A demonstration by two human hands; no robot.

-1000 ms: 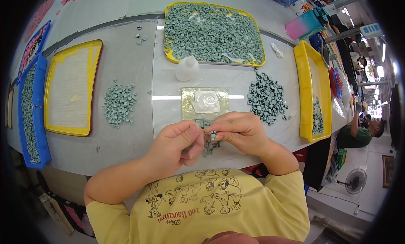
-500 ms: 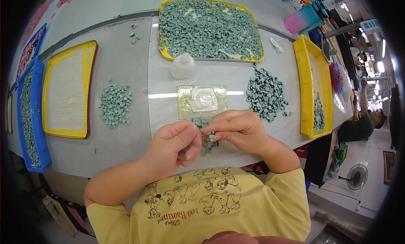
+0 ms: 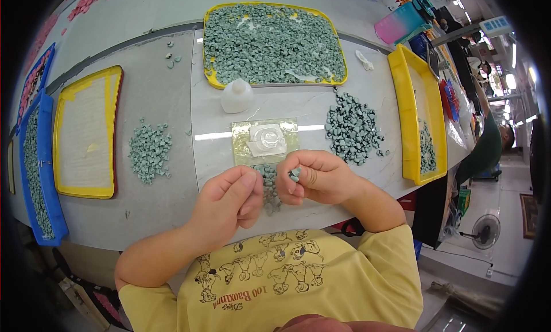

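Observation:
Close to the table's near edge, my right hand [image 3: 321, 180] pinches a small green-and-black piece [image 3: 295, 173] between thumb and fingers. My left hand [image 3: 231, 199] is closed just beside it, thumb pressed on curled fingers; whatever it holds is hidden. Between and beneath both hands lies a small heap of green pieces [image 3: 270, 191], partly covered. Just beyond is a yellowish translucent pad [image 3: 241, 153] bearing a clear round dish [image 3: 268, 138]. Darker green-and-black pieces [image 3: 353, 128] form a pile to the right, and plain green pieces [image 3: 149, 151] another to the left.
A yellow tray [image 3: 210, 78] full of green pieces lies at the back, a white squeeze bottle [image 3: 237, 96] before it. A yellow bin [image 3: 403, 114] stands right. Left are a yellow-edged lined tray [image 3: 86, 131] and a blue tray [image 3: 46, 142]. Another person [image 3: 485, 142] is far right.
My hands have drawn apart; they were together over the small piece. My right hand has turned with the piece in its pinch. The whole view has shifted slightly.

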